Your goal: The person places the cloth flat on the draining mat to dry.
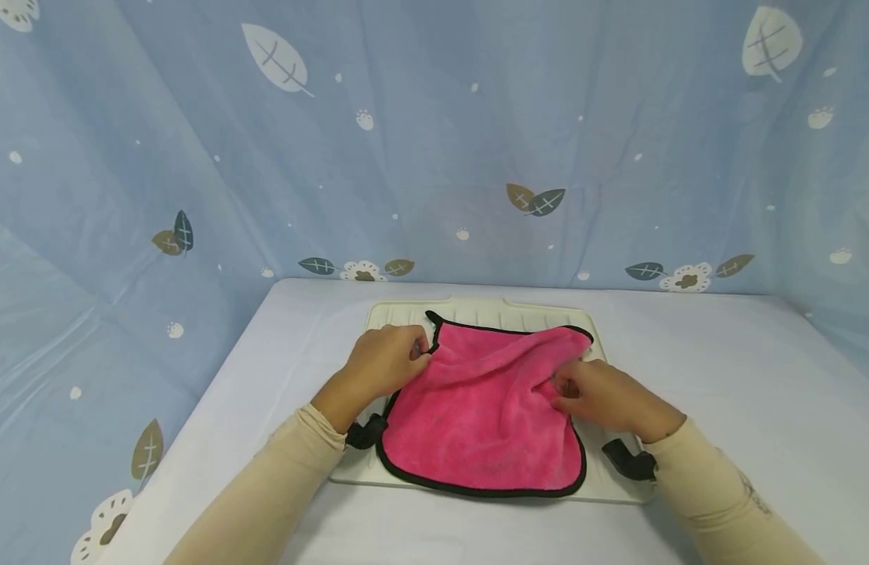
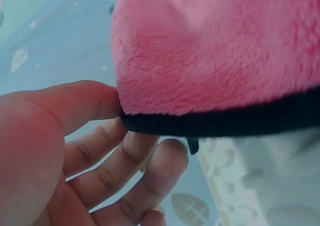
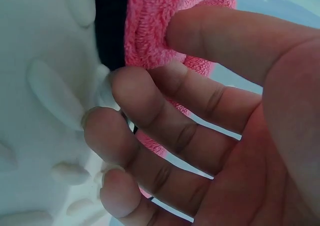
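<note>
A pink plush towel (image 1: 477,424) with black edging lies rumpled over a cream ribbed tray (image 1: 477,312), raised folds running across its upper part. My left hand (image 1: 387,361) pinches the towel's left side between thumb and fingers. In the left wrist view, the thumb and index fingertip meet at the black edging (image 2: 225,120). On the opposite side, my right hand (image 1: 595,392) pinches a bunched fold. In the right wrist view, the thumb presses into the pink pile (image 3: 150,31) against the index finger, while the other fingers (image 3: 135,96) curve loosely beside the towel.
The tray rests on a white-covered table (image 1: 745,377). A blue curtain (image 1: 434,141) with leaf and flower prints rises behind it and along the sides. Black wrist mounts (image 1: 628,461) sit below each hand, over the tray's sides.
</note>
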Available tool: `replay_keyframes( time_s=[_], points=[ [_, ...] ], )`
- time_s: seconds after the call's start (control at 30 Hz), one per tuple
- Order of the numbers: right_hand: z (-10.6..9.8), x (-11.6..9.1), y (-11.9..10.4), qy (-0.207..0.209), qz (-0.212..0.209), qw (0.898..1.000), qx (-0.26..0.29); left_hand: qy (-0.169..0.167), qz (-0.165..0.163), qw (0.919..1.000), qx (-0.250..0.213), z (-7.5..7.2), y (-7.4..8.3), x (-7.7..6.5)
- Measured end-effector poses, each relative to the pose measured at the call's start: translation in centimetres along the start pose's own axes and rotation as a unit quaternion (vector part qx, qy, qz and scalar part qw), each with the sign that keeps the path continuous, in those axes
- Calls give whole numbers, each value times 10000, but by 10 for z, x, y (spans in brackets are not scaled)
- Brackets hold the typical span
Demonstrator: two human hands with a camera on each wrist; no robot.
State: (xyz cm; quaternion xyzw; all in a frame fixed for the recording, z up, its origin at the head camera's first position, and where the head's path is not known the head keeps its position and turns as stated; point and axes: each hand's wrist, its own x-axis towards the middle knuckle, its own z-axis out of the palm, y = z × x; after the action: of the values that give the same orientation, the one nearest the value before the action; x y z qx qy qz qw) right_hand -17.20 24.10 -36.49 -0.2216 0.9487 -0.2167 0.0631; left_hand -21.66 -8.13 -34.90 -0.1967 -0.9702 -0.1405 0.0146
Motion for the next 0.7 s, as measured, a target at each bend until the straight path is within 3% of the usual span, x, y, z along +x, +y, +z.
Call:
replay_keyframes(
  time_s=[0.7],
  points=[
    [-7,-7,1,-469,552,9974,4,135,-518,9981,294,-20,-24,-6]
  ],
)
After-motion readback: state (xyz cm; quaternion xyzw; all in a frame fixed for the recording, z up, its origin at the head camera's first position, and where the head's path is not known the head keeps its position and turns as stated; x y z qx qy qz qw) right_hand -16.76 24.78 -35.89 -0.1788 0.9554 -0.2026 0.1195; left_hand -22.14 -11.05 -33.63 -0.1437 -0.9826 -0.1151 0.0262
